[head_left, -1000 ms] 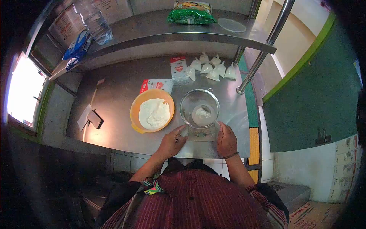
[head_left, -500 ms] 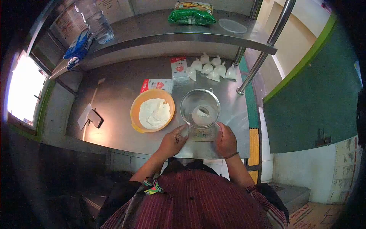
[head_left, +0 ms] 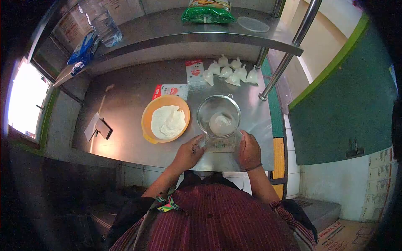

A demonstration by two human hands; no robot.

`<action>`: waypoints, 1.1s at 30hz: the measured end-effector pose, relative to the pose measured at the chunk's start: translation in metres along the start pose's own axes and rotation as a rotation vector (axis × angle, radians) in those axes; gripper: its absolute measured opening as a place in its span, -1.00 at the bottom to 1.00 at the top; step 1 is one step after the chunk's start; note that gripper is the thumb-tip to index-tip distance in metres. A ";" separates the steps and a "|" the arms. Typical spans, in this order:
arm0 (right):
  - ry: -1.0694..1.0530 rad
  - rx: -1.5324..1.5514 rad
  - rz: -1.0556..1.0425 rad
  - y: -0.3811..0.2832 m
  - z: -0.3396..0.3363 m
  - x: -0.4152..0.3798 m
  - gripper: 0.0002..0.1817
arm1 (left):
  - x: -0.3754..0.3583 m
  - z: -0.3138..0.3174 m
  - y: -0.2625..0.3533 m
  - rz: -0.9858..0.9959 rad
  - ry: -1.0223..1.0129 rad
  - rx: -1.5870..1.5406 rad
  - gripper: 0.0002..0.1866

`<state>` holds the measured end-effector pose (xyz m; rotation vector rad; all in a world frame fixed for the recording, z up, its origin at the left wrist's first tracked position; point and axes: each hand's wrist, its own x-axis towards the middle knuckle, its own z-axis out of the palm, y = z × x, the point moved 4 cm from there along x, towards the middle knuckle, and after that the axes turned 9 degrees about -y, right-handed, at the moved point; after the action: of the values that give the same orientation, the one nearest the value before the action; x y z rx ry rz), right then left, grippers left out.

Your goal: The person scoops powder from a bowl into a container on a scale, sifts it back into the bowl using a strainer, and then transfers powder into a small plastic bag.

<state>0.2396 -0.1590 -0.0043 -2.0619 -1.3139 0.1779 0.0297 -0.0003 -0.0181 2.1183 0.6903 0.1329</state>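
Sieve (head_left: 215, 111), centre | likely light, stiff; hold by rim | left hand (head_left: 189, 154), right hand (head_left: 250, 151) near lower rim; grasps unclear

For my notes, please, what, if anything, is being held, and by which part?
I cannot tell; left hand and right hand are close beside the sieve.

I see through my feed a dark red shirt (head_left: 209, 224) with fine, pale vertical stripes and a small dark spot at its middle. Its right sleeve (head_left: 289, 211) carries bolder stripes, with black cloth (head_left: 303, 224) beside it. A printed band (head_left: 168, 205) in black, green, yellow and pink, its lettering too small for me to read, lies at the shirt's left side. I make out a thin, dark bracelet (head_left: 253, 167) on the right wrist and dark trousers (head_left: 211, 175) below the table's (head_left: 121, 129) near edge.
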 end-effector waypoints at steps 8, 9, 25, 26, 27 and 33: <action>0.038 0.007 -0.039 -0.002 0.002 -0.001 -0.66 | 0.001 0.000 0.001 -0.012 -0.014 -0.069 -0.38; 0.003 0.002 0.000 -0.003 0.002 -0.001 -0.65 | 0.001 -0.001 0.003 -0.013 -0.015 -0.071 -0.38; 0.014 -0.011 0.044 -0.009 -0.004 0.000 -0.64 | 0.001 -0.001 0.001 0.083 0.015 -0.048 -0.40; 0.015 -0.011 0.044 -0.008 -0.003 0.001 -0.64 | 0.000 -0.002 0.003 0.082 0.012 -0.071 -0.40; 0.038 -0.007 0.033 -0.008 -0.004 0.001 -0.64 | 0.000 -0.004 0.005 0.082 0.012 -0.071 -0.40; -0.021 -0.070 0.051 -0.012 -0.007 0.001 -0.65 | 0.001 -0.007 0.005 0.071 -0.036 -0.010 -0.39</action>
<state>0.2341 -0.1585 0.0079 -2.1587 -1.2976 0.1789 0.0305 0.0026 -0.0102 2.1314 0.5917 0.1361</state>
